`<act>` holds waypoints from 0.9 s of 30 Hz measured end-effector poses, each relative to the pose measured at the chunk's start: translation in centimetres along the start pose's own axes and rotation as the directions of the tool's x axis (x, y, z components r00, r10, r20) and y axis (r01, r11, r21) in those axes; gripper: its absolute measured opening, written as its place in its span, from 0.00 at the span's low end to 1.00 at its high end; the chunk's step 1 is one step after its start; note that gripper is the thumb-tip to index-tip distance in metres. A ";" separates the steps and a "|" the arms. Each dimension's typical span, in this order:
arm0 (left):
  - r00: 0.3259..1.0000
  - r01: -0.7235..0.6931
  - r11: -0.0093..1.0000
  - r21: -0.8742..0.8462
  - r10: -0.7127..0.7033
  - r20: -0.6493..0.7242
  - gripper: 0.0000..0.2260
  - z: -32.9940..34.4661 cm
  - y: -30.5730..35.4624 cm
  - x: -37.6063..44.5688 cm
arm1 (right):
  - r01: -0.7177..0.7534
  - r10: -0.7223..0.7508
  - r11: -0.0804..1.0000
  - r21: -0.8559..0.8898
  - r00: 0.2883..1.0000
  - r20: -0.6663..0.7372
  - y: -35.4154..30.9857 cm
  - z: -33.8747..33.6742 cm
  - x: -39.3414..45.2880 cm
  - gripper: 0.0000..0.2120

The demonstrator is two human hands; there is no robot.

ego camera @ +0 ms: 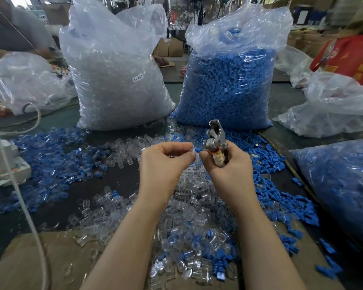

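Left hand [166,162]: fingers curled, thumb and fingertips pinching a small clear cap [192,151], hard to make out. Right hand [228,164]: wrapped round the handle of a metal tool [215,135], tool head upright above the fist; its thumb and forefinger also pinch a blue plug [199,150]. Cap and plug meet between the two hands. Loose clear and blue parts [189,206] lie under both wrists. Beyond the left hand, a bag of clear caps [117,80]; beyond the right, a bag of blue plugs [228,84].
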State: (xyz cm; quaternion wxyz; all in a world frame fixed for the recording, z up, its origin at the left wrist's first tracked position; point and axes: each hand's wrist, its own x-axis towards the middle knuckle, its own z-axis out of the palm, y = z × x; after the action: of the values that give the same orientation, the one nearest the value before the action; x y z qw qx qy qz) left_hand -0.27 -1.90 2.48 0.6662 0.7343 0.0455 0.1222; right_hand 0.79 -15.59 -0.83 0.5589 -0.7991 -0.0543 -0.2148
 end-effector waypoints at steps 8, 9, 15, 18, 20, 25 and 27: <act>1.000 -0.027 1.000 0.000 0.027 0.002 0.07 -0.2 -0.2 0.0 | -0.017 0.017 0.999 0.033 1.000 0.011 0.0 0.2 0.0 0.04; 1.000 -0.028 1.000 -0.001 0.028 0.001 0.07 -0.2 -0.2 0.1 | -0.024 0.023 0.999 0.036 1.000 0.014 -0.1 0.2 0.0 0.03; 1.000 -0.026 1.000 -0.003 0.026 0.006 0.08 -0.3 -0.3 0.2 | -0.042 0.040 0.998 0.053 0.999 0.026 -0.3 0.3 0.0 0.05; 1.000 -0.026 1.000 -0.003 0.026 0.006 0.08 -0.3 -0.4 0.3 | -0.047 0.045 0.997 0.058 0.999 0.030 -0.3 0.3 0.0 0.06; 1.000 -0.028 1.000 -0.002 0.028 0.006 0.08 -0.3 -0.4 0.3 | -0.049 0.047 0.997 0.057 0.998 0.035 -0.3 0.4 0.0 0.06; 0.999 -0.030 0.999 -0.016 0.030 0.026 0.07 -0.2 -0.4 0.3 | -0.053 0.051 0.997 0.058 0.998 0.042 -0.3 0.5 0.0 0.03; 0.999 -0.017 0.999 -0.044 0.019 0.033 0.07 0.0 -0.4 0.1 | -0.062 0.060 0.997 0.055 0.998 0.033 -0.3 0.5 -0.1 0.04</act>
State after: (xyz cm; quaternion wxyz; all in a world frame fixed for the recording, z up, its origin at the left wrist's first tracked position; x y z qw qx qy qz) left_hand -0.09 -1.83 2.15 0.6815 0.7220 0.0250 0.1169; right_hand 0.79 -14.97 -0.74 0.5864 -0.7876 -0.0448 -0.1837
